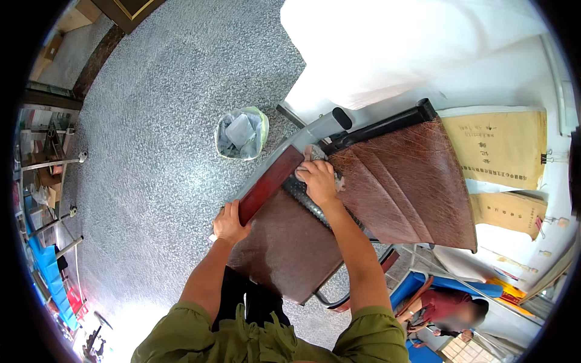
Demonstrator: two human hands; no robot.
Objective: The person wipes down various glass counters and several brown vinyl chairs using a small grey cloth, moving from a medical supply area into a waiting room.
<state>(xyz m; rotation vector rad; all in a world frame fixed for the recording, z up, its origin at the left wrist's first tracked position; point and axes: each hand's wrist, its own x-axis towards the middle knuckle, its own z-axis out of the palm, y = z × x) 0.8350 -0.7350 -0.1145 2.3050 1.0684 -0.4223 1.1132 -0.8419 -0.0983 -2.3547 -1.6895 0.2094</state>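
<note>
Before me stands a chair with a worn brown leather backrest (pixel 399 181), a brown seat (pixel 286 240), and a grey metal armrest frame topped by a dark red pad (pixel 271 183). My left hand (pixel 230 223) grips the front end of that armrest. Near its rear end, my right hand (pixel 318 181) presses a crumpled, dirty cloth (pixel 314 153) against the gap between the armrest and the backrest. A black perforated strip (pixel 304 197) runs along the rear of the seat, partly behind my right forearm.
A lined waste bin (pixel 241 134) with crumpled contents stands on the speckled floor (pixel 172 113) beyond the armrest. Yellowed paper folders (pixel 497 147) hang by clips on the right wall. A person in a red shirt (pixel 447 308) is at lower right. Metal racks (pixel 54 163) line the left.
</note>
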